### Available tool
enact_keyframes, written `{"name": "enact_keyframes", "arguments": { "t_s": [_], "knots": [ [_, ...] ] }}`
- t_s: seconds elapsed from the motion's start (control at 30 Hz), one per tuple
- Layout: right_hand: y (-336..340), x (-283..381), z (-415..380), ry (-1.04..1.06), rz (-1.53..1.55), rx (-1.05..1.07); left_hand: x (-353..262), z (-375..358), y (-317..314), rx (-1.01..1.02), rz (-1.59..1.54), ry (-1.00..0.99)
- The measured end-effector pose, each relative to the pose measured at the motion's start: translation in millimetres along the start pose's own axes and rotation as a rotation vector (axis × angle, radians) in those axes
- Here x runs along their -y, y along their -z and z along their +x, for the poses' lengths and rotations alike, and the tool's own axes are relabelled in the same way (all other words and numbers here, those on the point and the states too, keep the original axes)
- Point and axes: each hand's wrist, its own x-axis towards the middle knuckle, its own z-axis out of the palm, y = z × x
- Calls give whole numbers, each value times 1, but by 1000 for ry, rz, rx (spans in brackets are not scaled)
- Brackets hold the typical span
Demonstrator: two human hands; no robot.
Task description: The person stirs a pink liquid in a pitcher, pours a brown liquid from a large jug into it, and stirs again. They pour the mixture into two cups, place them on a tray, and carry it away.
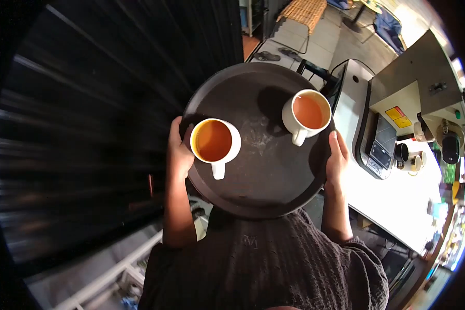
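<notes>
A round dark serving tray (258, 178) is held out in front of my chest, gripped at both sides. My left hand (181, 150) grips its left rim, with the fingers partly hidden under it. On the opposite rim, my right hand (337, 159) holds on with the thumb along the edge. Two white cups stand upright on the tray. The left cup (234, 144), close to my left hand, contains an orange-brown drink. Nearer the far right rim is the right cup (290, 121), filled with a paler, pinkish-orange drink. Both cup handles point toward me.
A dark corrugated wall (88, 129) runs along my left. To the right, a white counter (382, 206) carries a printer-like machine (359, 98), a black device (381, 147) and several cups. Ahead lie a tiled floor (315, 54), a woven bench (302, 14) and a pair of sandals (267, 56).
</notes>
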Motion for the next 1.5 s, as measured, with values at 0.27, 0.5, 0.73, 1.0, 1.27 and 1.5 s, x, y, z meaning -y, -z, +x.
{"name": "enact_keyframes", "arguments": {
  "t_s": [0.27,0.5,0.73,1.0,1.27,1.5],
  "knots": [
    [-27,-1,-2,-16,113,-318,-3,130,-34,350,15,-172],
    [-33,1,31,-51,199,-597,-67,198,-114,583,-76,-99],
    [-47,25,70,28,344,-726,-91,276,-192,880,-125,-201],
    [-78,36,107,172,441,-865,-120,354,-292,1085,-115,-203],
    [-133,54,150,266,432,-1107,-149,422,-380,1365,40,-507],
    [-129,60,200,268,479,-1117,-149,459,-437,1413,43,-457]
  ]
}}
